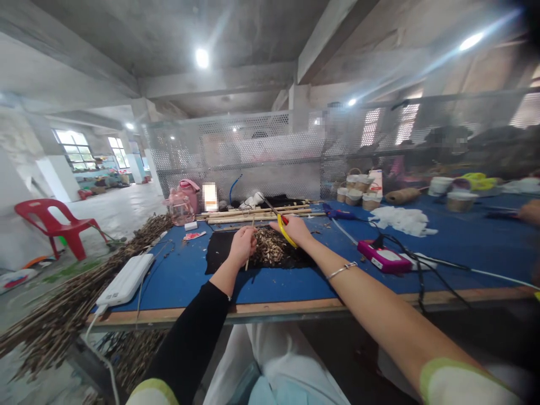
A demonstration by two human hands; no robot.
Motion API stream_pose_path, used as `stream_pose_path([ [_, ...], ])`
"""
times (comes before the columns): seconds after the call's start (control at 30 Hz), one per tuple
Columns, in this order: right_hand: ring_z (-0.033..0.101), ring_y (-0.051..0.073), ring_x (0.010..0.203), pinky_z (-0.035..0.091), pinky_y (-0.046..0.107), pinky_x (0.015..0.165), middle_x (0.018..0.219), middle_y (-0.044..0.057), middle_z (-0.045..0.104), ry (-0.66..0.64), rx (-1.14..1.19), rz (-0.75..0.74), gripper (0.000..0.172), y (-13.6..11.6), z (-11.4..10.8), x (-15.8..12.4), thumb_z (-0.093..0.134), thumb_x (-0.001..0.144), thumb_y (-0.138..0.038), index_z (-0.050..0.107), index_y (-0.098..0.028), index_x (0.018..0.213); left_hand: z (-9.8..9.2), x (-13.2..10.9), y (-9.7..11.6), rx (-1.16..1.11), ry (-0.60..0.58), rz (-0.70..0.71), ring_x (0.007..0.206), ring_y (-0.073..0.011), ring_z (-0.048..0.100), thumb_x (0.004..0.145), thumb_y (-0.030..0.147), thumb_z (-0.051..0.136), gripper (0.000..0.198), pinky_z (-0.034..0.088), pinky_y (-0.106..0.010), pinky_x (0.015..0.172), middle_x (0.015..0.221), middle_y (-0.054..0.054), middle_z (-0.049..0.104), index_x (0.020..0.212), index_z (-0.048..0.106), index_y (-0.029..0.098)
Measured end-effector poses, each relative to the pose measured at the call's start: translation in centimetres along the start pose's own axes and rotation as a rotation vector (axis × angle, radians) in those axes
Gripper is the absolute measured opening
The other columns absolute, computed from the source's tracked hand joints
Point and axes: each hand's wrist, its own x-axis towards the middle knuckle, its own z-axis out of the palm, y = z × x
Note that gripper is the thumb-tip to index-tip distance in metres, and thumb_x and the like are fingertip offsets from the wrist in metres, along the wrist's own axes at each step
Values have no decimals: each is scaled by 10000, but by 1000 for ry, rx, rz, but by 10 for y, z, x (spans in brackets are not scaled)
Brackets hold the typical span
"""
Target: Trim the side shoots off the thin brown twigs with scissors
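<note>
My left hand [243, 246] is closed round a thin, light stick [247, 262], which stands nearly upright over a black cloth [220, 251]. My right hand [296, 231] grips what look like shears [286, 220], with a dark upper part and red and yellow on the handle; the blades cannot be made out clearly. Between the two hands, and just below the right one, a heap of short, brownish cut pieces [270, 247] lies on the cloth.
Long pale sticks [265, 213] lie behind the cloth. A white power bank [125, 281] and bundled twigs [84, 281] are at left. To the right are a magenta box [383, 257] with cables, white crumpled material [403, 220] and small pots [353, 196]. Another person's hand [529, 212] shows far right.
</note>
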Motion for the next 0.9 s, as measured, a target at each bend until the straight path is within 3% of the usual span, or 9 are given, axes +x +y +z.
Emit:
stream_pose_path([
  [0.17, 555, 152, 695, 380, 214, 616, 792, 42, 627, 15, 124, -26, 347, -16, 14, 0, 524, 718, -517, 572, -191, 830, 1, -1, 0, 15, -11, 29, 272, -34, 250, 745, 284, 439, 122, 143, -150, 313, 395, 87, 352, 785, 482, 176],
  [0.4, 542, 144, 700, 392, 224, 639, 808, 32, 610, -31, 142, -65, 350, -1, 23, -18, 544, 704, -509, 543, -188, 845, 1, 3, -5, 75, 31, 84, 315, -26, 323, 759, 397, 484, 232, 226, -150, 339, 455, 73, 405, 759, 500, 166],
  [0.57, 552, 151, 704, 399, 232, 638, 799, 29, 617, -24, 131, -14, 341, 1, 22, -19, 566, 689, -505, 564, -189, 818, -2, 5, -7, 77, 60, 76, 307, -29, 350, 748, 450, 497, 284, 225, -147, 321, 466, 77, 418, 788, 495, 169],
  [0.77, 570, 172, 769, 420, 253, 677, 880, 53, 629, -85, 192, -64, 396, -9, 24, -23, 615, 657, -491, 593, -177, 898, -2, 3, -10, 80, -98, 69, 347, -61, 470, 684, 495, 567, 353, 228, -147, 295, 538, 48, 498, 805, 492, 173],
  [0.9, 572, 191, 825, 424, 273, 723, 922, 68, 630, -164, 218, -105, 454, -10, 23, -23, 643, 635, -488, 596, -165, 952, -1, 2, -11, 120, -102, 105, 371, -64, 492, 686, 494, 571, 363, 247, -135, 300, 539, 37, 508, 820, 494, 166],
])
